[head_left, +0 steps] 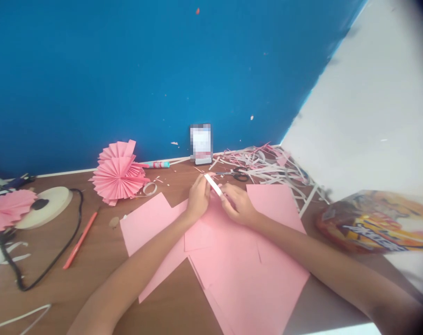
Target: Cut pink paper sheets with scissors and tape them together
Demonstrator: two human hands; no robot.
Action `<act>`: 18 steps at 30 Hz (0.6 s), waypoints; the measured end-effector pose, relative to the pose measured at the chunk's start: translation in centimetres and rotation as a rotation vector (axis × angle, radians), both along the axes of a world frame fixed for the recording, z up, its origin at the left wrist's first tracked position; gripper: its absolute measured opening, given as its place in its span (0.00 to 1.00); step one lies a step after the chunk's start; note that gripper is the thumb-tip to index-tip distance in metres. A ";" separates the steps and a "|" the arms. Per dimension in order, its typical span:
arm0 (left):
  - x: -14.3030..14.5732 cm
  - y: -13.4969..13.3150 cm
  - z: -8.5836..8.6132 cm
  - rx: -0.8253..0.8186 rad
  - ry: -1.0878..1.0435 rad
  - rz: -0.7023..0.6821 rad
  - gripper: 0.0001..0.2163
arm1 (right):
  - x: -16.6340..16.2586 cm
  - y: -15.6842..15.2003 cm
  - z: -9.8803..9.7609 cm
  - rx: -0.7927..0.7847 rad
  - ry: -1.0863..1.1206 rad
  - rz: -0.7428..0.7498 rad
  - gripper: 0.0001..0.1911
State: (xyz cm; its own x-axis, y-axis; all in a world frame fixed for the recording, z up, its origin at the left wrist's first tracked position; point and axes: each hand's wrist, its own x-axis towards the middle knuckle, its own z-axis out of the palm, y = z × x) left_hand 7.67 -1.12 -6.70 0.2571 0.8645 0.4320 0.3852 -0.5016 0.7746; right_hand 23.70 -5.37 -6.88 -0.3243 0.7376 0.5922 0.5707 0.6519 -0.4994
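Note:
Both my hands meet over the middle of the desk, gripping a narrow white strip point(213, 184) that looks like folded paper. My left hand point(199, 195) is closed at its far left end. Around its near right end, the fingers of my right hand point(237, 202) are pinched. Beneath my hands and forearms lie overlapping sheets of pink paper point(246, 279). Just beyond my right hand rests a pair of dark-handled scissors point(239, 175). Pleated pink paper rosettes point(118, 174) stand to the left of my hands.
A phone point(201, 144) leans on the blue wall. Paper scraps point(274, 165) pile up at the back right, above a bread bag point(382, 223). On the left are a red pen point(80, 239), a black cable point(57, 260), a pale disc point(52, 209) and a turquoise marker point(160, 164).

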 end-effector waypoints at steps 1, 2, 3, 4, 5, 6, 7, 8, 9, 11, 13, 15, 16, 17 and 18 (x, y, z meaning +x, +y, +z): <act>0.0 -0.1 0.0 0.003 0.001 -0.009 0.14 | 0.0 0.0 0.0 0.005 0.001 -0.018 0.07; 0.0 -0.1 0.0 0.006 -0.005 -0.019 0.16 | 0.0 0.0 -0.1 0.006 -0.002 -0.036 0.07; 0.0 -0.1 0.1 0.009 -0.017 -0.033 0.17 | 0.1 0.0 0.0 0.004 -0.013 -0.052 0.07; 0.0 -0.2 0.3 0.012 -0.035 -0.050 0.19 | 0.1 0.0 0.0 0.006 -0.025 -0.064 0.07; 0.0 -0.1 0.4 0.014 -0.057 -0.072 0.20 | 0.1 0.0 0.1 0.012 -0.035 -0.074 0.06; 0.0 -0.1 0.6 0.011 -0.085 -0.094 0.21 | 0.0 0.0 0.1 0.025 -0.041 -0.080 0.06; -0.1 0.1 0.8 0.001 -0.120 -0.118 0.21 | 0.0 0.0 0.1 0.041 -0.042 -0.083 0.06; -0.2 0.3 1.0 -0.017 -0.159 -0.146 0.19 | 0.0 0.1 0.1 0.057 -0.039 -0.082 0.06; -0.4 0.5 1.2 -0.044 -0.198 -0.179 0.17 | 0.0 0.1 0.1 0.075 -0.035 -0.078 0.06; -0.8 1.1 1.8 -0.099 -0.265 -0.252 0.11 | 0.0 0.1 -0.1 0.101 -0.039 -0.058 0.06; -1.2 1.6 2.5 -0.128 -0.290 -0.315 0.08 | 0.1 0.2 -0.3 0.121 -0.047 -0.034 0.06; -1.6 2.0 3.3 -0.109 -0.262 -0.333 0.07 | 0.1 0.2 -0.3 0.134 -0.050 -0.017 0.07; -1.8 2.1 3.8 -0.090 -0.235 -0.325 0.08 | 0.0 0.1 -0.1 0.134 -0.049 -0.014 0.07; -2.1 2.2 4.2 -0.073 -0.201 -0.309 0.08 | 0.0 0.0 0.2 0.128 -0.046 -0.015 0.07; -2.4 2.3 4.7 -0.062 -0.161 -0.294 0.09 | -0.1 -0.1 0.5 0.115 -0.043 -0.021 0.08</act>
State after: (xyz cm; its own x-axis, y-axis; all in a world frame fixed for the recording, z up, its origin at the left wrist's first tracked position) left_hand 5.25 1.18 -1.97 0.4319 0.7893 0.4364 0.1015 -0.5233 0.8461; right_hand 23.61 -5.48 -6.37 -0.3364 0.6724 0.6593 0.6042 0.6911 -0.3966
